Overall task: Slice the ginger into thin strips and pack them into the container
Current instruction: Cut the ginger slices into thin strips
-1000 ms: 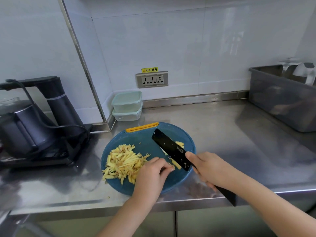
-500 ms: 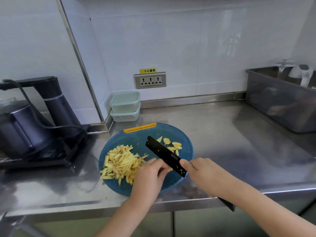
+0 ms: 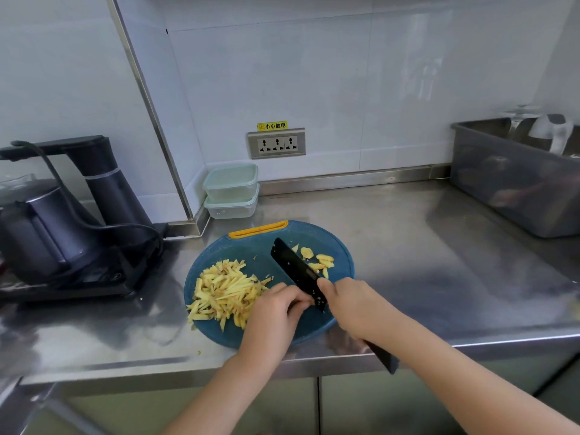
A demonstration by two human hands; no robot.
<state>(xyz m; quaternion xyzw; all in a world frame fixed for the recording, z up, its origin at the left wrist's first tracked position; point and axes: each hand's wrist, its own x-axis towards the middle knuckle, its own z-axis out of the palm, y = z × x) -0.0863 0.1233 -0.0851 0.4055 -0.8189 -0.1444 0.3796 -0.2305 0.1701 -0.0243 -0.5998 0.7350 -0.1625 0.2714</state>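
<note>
A round blue cutting board (image 3: 251, 249) with an orange handle lies on the steel counter. A pile of thin ginger strips (image 3: 226, 290) covers its left half. A few ginger slices (image 3: 317, 260) lie to the right of the black knife (image 3: 292, 265), whose blade points away from me across the board. My right hand (image 3: 354, 306) grips the knife handle. My left hand (image 3: 273, 315) sits with curled fingers against the blade's left side, over a ginger piece that is hidden beneath them. Two stacked lidded containers (image 3: 230, 183) stand by the wall behind the board.
A dark electric kettle (image 3: 40, 233) on its base, with a cable, fills the left of the counter. At the right stands a grey plastic bin (image 3: 514, 183). A wall socket (image 3: 276, 142) is above the containers. The counter's front edge (image 3: 439, 343) runs just below the board.
The knife has slid back toward me and leftward, uncovering the ginger slices to its right. My left hand stays curled beside the blade.
</note>
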